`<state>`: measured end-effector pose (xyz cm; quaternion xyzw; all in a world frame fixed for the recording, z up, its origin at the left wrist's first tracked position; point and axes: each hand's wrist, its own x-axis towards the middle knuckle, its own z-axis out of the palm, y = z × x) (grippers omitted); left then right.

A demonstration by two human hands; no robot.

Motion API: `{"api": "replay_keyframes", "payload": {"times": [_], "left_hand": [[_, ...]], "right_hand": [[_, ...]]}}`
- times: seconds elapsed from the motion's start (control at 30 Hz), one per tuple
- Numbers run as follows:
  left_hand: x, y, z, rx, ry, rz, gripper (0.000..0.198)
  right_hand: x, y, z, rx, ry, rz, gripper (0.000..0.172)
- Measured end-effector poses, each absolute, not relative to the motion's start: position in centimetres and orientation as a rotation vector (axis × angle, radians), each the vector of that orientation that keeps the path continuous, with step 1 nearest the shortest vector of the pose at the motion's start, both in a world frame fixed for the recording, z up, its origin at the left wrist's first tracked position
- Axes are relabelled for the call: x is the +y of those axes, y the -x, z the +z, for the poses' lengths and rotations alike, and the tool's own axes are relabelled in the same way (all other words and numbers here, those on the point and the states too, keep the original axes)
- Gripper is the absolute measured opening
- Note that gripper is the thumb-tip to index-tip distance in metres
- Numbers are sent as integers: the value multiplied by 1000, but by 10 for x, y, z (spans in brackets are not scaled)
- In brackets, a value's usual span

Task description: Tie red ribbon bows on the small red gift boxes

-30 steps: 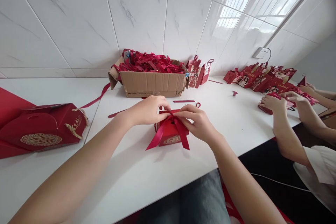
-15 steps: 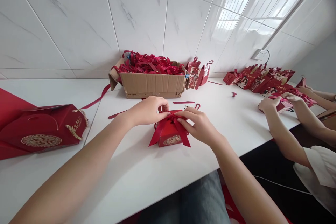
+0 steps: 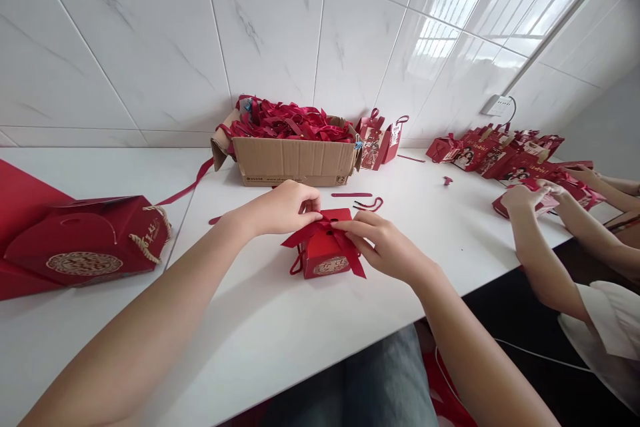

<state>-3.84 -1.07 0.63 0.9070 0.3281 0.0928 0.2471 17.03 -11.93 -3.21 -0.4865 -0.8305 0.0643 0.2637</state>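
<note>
Ribbon (image 3: 356,261) is pinched by left hand (image 3: 286,209) and right hand (image 3: 389,241), red box (image 3: 315,264) between, back from bench's (image 3: 260,327) front edge.

Your left hand (image 3: 287,210) and right hand (image 3: 383,240) hide parts of the red ribbon (image 3: 300,235) atop the small red box (image 3: 327,267); you can't tell whether it's knotted. Left of that box, the large red box (image 3: 95,230) is cut off; right of it, a co-worker's sleeve (image 3: 613,313) is too.

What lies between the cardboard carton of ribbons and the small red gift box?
In the head view, a straight dark-red strip and a looped dark-red cord lie there; the left hand also occupies part of that stretch.
</note>
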Motion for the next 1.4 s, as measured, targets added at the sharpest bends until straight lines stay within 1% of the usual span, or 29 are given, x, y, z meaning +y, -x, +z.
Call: {"api": "replay_keyframes", "payload": {"times": [0.13,0.23,0.47,0.9,1.1,1.4], "left_hand": [[-10,38,6,890,-2510,317,17],[-11,36,4,884,-2532,380,18],[-17,30,2,859,-2487,351,10],[-12,30,-1,853,-2493,430,8],[-13,30,0,843,-2474,444,6],[-13,33,3,902,-2479,409,8]], "right_hand": [[-120,-171,-35,-2186,1317,129,30],[-119,-170,-36,-2192,1313,114,30],[-120,-167,-33,-2259,1325,82,32],[-124,-168,-39,-2293,1388,106,43],[-127,-170,-38,-2345,1352,125,43],[-129,-166,-32,-2529,1366,15,51]]}}
